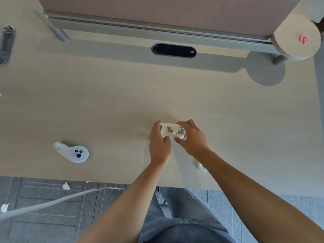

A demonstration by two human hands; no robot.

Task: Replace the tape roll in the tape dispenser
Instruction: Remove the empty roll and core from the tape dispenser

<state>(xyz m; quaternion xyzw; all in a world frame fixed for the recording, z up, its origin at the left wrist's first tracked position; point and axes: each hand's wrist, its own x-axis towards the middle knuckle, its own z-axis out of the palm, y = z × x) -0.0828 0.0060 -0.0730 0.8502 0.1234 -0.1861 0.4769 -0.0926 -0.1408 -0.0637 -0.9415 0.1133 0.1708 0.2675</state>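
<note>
A small white tape dispenser (171, 130) rests on the pale wooden desk (122, 102), its open inside facing up. My left hand (159, 142) grips its left end, thumb on the near edge. My right hand (192, 137) holds its right end with fingers curled over the far side and thumb at the near corner. A small clear tape roll (201, 166) lies flat on the desk just below my right wrist, partly hidden by my forearm.
A white VR controller (73, 151) lies to the left. A black oval cable grommet (173, 50) sits at the back by the grey partition rail. A round side shelf (296, 41) holds pink bits. The desk's near edge and a grey cable (52, 202) run below.
</note>
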